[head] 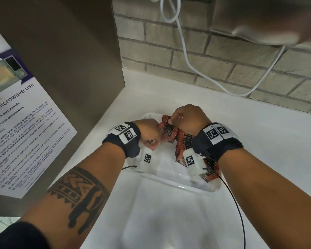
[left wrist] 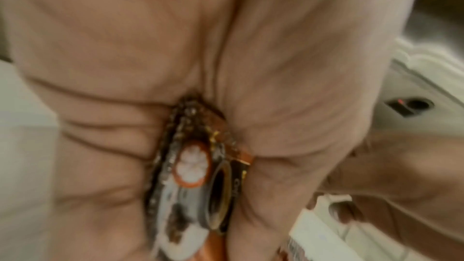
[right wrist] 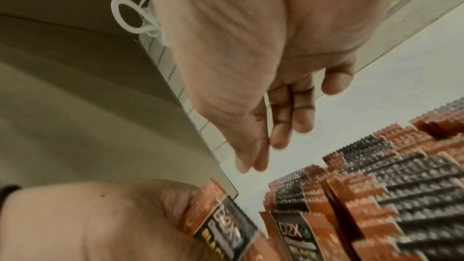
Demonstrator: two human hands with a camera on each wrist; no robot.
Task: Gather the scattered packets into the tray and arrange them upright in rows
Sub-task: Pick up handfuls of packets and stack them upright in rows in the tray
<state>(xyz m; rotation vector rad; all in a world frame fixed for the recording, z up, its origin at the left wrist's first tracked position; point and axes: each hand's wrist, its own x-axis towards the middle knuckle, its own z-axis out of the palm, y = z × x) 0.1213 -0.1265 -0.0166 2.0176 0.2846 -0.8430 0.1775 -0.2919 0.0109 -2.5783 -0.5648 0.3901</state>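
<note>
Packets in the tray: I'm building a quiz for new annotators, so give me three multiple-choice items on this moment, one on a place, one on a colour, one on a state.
1. Where does the row of packets stand?
A. In the tray
B. On the poster
C. On the floor

2. What colours are the packets?
A. Blue and white
B. Orange and black
C. Green and yellow

3. What is the left hand doing?
A. Lying flat on the counter
B. Pulling the cable
C. Gripping a few packets

Answers:
1 A: the head view shows the row inside the white tray, along its right side.
2 B: the right wrist view shows orange wrappers with black panels.
3 C: the left wrist view shows packets squeezed in the palm under curled fingers, while the right hand reaches over the row's far end.
</note>
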